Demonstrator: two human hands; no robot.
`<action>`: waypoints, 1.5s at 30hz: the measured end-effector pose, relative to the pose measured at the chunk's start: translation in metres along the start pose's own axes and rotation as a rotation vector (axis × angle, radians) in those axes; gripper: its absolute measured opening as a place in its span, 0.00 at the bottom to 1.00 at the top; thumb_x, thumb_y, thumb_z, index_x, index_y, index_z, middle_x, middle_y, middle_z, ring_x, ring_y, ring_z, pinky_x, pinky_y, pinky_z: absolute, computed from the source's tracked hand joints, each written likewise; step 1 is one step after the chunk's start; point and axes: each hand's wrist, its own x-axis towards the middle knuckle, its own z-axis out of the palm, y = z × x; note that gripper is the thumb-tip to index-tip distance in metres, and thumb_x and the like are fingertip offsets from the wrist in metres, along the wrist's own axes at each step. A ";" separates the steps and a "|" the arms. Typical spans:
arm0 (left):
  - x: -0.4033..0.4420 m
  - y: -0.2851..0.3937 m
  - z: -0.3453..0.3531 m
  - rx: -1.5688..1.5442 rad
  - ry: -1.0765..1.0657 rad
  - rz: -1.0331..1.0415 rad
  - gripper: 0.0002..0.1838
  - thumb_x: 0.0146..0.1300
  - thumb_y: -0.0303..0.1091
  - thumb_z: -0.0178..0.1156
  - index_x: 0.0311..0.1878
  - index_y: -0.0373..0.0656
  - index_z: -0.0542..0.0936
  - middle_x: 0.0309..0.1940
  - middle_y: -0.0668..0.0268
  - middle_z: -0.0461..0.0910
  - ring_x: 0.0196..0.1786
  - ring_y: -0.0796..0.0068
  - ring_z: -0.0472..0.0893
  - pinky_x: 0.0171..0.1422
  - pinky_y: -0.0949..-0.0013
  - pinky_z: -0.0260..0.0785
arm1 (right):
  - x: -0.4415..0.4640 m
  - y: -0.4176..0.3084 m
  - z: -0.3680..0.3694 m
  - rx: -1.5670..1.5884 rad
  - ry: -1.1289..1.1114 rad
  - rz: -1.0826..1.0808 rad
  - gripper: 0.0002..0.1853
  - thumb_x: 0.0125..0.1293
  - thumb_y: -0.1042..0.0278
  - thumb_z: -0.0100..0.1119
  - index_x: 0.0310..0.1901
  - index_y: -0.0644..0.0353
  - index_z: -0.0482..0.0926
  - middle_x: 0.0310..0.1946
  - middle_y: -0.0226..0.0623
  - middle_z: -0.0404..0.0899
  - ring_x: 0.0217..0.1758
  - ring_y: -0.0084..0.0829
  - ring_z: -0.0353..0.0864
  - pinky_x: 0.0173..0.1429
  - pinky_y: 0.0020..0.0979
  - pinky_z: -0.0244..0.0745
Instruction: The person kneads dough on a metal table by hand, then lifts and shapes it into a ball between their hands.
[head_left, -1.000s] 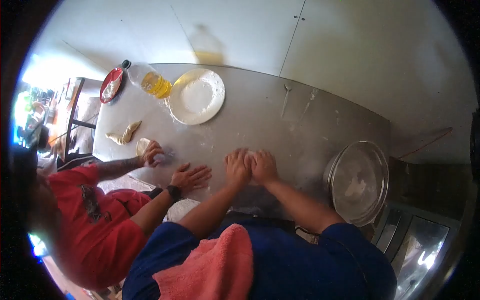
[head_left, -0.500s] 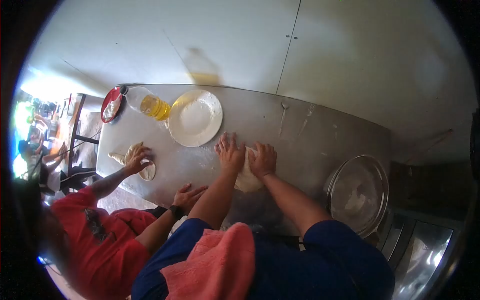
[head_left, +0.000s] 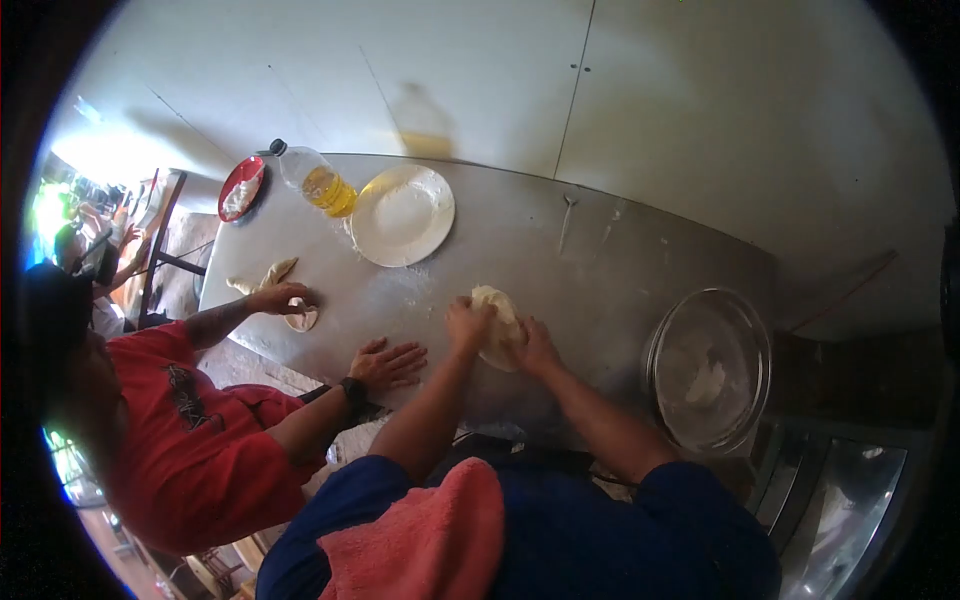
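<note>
A pale piece of dough (head_left: 497, 350) lies on the metal table (head_left: 600, 290) in front of me. My left hand (head_left: 467, 326) grips its left side near the top, with the fingers curled in. On the right edge of the dough, my right hand (head_left: 536, 348) is closed, its fingers partly hidden. Beyond my hands, a white plate (head_left: 402, 216) dusted with flour stands beside a bottle of yellow oil (head_left: 325, 188).
A co-worker in a red shirt (head_left: 190, 440) stands at left, one hand at a small dough round (head_left: 302, 318), near twisted dough (head_left: 265, 276). A red plate (head_left: 241, 189), a spoon (head_left: 567, 222) and a large clear bowl (head_left: 708, 370) are also there.
My hands went from pressing with spread fingers to gripping the dough at its sides, and its upper part is now visible. The co-worker's far hand stays by the dough round.
</note>
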 end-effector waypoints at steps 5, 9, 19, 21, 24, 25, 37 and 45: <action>-0.018 0.008 -0.016 -0.271 -0.390 0.089 0.23 0.53 0.42 0.71 0.49 0.40 0.79 0.56 0.49 0.76 0.59 0.48 0.76 0.60 0.52 0.72 | -0.075 -0.015 -0.007 0.805 -0.201 0.189 0.24 0.65 0.63 0.63 0.62 0.58 0.73 0.57 0.50 0.76 0.63 0.46 0.76 0.66 0.42 0.71; -0.110 0.040 -0.083 0.018 -0.484 0.501 0.22 0.51 0.40 0.71 0.49 0.43 0.81 0.54 0.53 0.77 0.60 0.48 0.76 0.62 0.54 0.71 | -0.098 0.030 -0.021 0.429 -0.329 0.198 0.25 0.63 0.68 0.66 0.62 0.59 0.75 0.57 0.45 0.77 0.62 0.40 0.76 0.66 0.39 0.72; -0.043 -0.007 -0.094 -0.202 -0.102 0.346 0.24 0.63 0.44 0.63 0.61 0.47 0.79 0.63 0.56 0.74 0.64 0.50 0.74 0.67 0.56 0.69 | -0.047 -0.035 -0.070 0.470 0.055 0.172 0.29 0.72 0.51 0.60 0.68 0.57 0.71 0.63 0.48 0.74 0.66 0.41 0.73 0.70 0.40 0.67; -0.039 -0.022 -0.050 -0.292 -0.082 0.155 0.23 0.66 0.44 0.61 0.62 0.47 0.77 0.64 0.57 0.74 0.63 0.48 0.74 0.67 0.55 0.68 | 0.005 0.043 0.011 0.236 0.033 -0.155 0.30 0.70 0.54 0.59 0.70 0.54 0.69 0.64 0.44 0.73 0.62 0.42 0.77 0.64 0.37 0.73; -0.083 -0.029 -0.020 0.114 -0.354 0.341 0.25 0.68 0.46 0.57 0.65 0.48 0.74 0.62 0.53 0.73 0.63 0.45 0.73 0.69 0.53 0.65 | -0.009 -0.005 -0.002 -0.077 -0.152 -0.113 0.28 0.67 0.55 0.62 0.66 0.55 0.73 0.64 0.47 0.73 0.65 0.45 0.75 0.68 0.39 0.70; -0.102 -0.037 -0.020 0.054 -0.227 0.451 0.26 0.67 0.45 0.59 0.65 0.48 0.74 0.62 0.52 0.73 0.63 0.44 0.72 0.69 0.52 0.65 | -0.023 -0.002 -0.004 -0.074 -0.159 -0.124 0.28 0.67 0.55 0.62 0.66 0.55 0.73 0.64 0.47 0.73 0.65 0.45 0.75 0.68 0.39 0.70; -0.271 -0.037 -0.052 -0.263 -0.151 0.410 0.31 0.55 0.36 0.71 0.64 0.47 0.75 0.62 0.50 0.71 0.67 0.47 0.70 0.70 0.54 0.66 | -0.167 0.072 -0.055 0.901 -0.346 0.042 0.35 0.58 0.69 0.67 0.69 0.51 0.70 0.61 0.46 0.75 0.66 0.38 0.73 0.70 0.36 0.69; -0.186 -0.081 0.027 -0.283 0.009 0.261 0.26 0.62 0.43 0.66 0.61 0.45 0.76 0.55 0.48 0.76 0.58 0.46 0.76 0.66 0.50 0.68 | -0.125 0.057 -0.038 0.147 -0.118 0.025 0.38 0.65 0.48 0.62 0.71 0.59 0.64 0.56 0.53 0.76 0.61 0.50 0.76 0.66 0.44 0.70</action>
